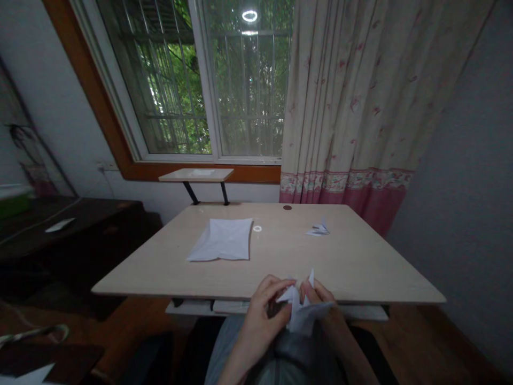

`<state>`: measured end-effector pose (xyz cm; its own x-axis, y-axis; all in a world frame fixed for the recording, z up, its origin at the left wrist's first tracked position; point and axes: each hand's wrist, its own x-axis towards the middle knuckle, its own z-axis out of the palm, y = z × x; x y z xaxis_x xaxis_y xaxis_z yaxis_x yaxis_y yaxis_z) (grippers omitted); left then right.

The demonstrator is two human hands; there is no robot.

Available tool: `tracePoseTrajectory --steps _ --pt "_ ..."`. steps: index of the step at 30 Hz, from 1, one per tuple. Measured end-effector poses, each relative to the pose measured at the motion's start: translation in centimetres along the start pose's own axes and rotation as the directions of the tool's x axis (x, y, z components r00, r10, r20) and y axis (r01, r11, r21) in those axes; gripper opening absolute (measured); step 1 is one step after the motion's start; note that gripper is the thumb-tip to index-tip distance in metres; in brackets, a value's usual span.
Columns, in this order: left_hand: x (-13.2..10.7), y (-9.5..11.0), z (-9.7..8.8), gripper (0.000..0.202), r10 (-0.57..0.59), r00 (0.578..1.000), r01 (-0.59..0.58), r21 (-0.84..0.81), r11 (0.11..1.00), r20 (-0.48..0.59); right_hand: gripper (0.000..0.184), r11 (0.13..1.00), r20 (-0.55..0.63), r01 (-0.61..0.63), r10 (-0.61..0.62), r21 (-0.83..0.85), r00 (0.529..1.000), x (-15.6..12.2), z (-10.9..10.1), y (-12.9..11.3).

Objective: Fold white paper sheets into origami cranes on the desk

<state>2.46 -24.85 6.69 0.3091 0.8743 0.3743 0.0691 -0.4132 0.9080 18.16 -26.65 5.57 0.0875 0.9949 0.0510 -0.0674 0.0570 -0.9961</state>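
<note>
Pale wooden desk (280, 262) spreads out beyond both hands. Left hand (264, 313) and right hand (323, 302) sit close together at its near edge, both clamped on a folded white paper (306, 315). Well ahead of the left hand lies a creased paper sheet (222, 239); ahead of the right hand, a small folded paper piece (319, 230).

Daylight enters through the window (200, 80), which is the brightest area and is slightly overexposed, with a ring of glare (249, 16) on the glass. A smaller ring of glare (257, 228) lies on the table (340, 256). The left hand (264, 313) and right hand (323, 299) are softly lit. The floor (120, 342) falls into deep shadow. Wide-angle distortion bends the frame edges; overall focus is slightly soft.
</note>
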Motion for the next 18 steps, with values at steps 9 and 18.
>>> tracePoseTrajectory --steps 9,18 --pt "-1.6 2.1 -1.1 0.014 -0.121 0.991 0.122 -0.013 0.992 0.051 0.045 0.999 0.222 0.004 0.006 -0.048 0.975 -2.6 -0.5 -0.7" --pt "-1.5 0.1 1.4 0.041 -0.193 0.948 0.112 -0.302 0.947 -0.253 0.030 0.993 0.028 0.117 -0.117 -0.010 0.993 -1.9 1.6 0.5"
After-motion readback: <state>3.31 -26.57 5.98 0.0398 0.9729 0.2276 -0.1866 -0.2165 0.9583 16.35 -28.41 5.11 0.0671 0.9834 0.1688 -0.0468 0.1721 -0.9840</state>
